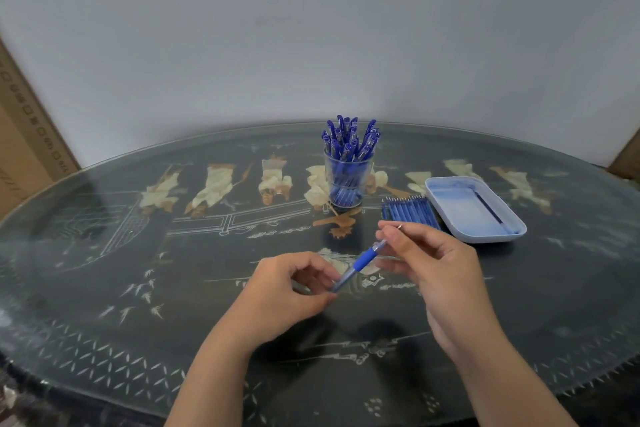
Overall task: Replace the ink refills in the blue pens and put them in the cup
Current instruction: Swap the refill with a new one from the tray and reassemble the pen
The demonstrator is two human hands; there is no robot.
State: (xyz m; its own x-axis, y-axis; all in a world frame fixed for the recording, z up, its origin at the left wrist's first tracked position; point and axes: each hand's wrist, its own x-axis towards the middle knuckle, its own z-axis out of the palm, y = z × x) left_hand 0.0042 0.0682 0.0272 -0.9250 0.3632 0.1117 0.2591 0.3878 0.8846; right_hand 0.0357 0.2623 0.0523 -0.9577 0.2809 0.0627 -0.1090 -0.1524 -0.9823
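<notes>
Pen (pixel 358 263) slants between both hands above the table: left hand (pixel 294 284) pinching the barrel steady, right hand (pixel 429 260) closed on the tip end, I'd say for twisting; cup (pixel 348 180) waits beyond.

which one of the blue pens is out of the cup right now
The blue pen held slanted between the left hand and right hand; all others stand upright in the clear cup.
</notes>
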